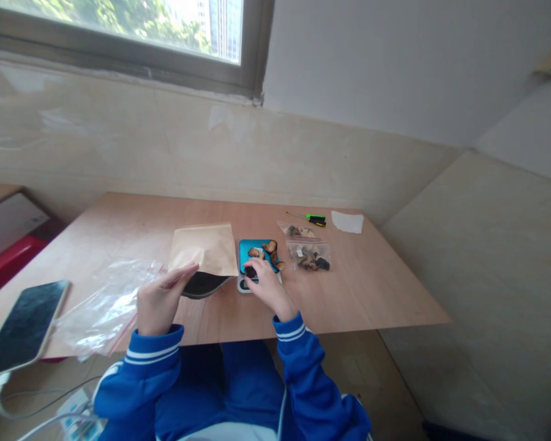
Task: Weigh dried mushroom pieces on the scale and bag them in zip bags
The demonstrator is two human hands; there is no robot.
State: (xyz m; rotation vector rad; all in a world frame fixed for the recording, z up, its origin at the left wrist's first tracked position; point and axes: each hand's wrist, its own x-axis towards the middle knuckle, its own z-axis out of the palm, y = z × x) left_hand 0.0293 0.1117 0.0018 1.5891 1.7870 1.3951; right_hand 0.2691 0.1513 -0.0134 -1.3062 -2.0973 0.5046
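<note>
My left hand (pixel 158 303) pinches the near edge of a brown paper bag (pixel 206 248), whose dark opening faces me. Just right of the bag stands a small digital scale (pixel 245 245) with a shiny blue plate. Several brown dried slices (pixel 270 246), which look like dried mushroom, lie on the plate; some reach past its right edge. Over the front of the scale, my right hand (pixel 267 285) is closed, with a dark dried slice (pixel 250 271) at its fingertips. Its fingers cover part of the plate and display.
Right of the scale lie two clear zip bags (pixel 310 256) with dried pieces. Behind them are a green-and-black screwdriver (pixel 314 218) and a white paper piece (pixel 348 222). At left lie a crumpled clear plastic bag (pixel 103 306) and a phone (pixel 25 324) with a cable plugged in.
</note>
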